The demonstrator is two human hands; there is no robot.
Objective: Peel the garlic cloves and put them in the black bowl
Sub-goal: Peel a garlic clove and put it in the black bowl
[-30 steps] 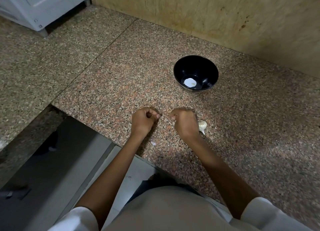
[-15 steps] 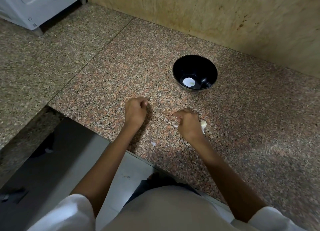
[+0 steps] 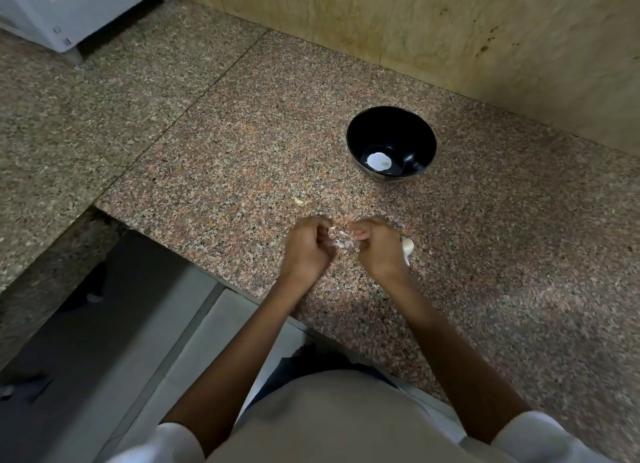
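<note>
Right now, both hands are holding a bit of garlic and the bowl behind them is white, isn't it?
Not quite. The head view shows the bowl is black, not white. The rest is right: the left hand and the right hand hold a bit of garlic.

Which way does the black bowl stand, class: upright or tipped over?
Upright: the bowl sits on its base on the counter, its round opening facing up, so its inside shows.

Dim, warm light; hands (image 3: 343, 246) motion-blurred; glare patch in black bowl (image 3: 391, 143); wide-angle bending at edges.
</note>
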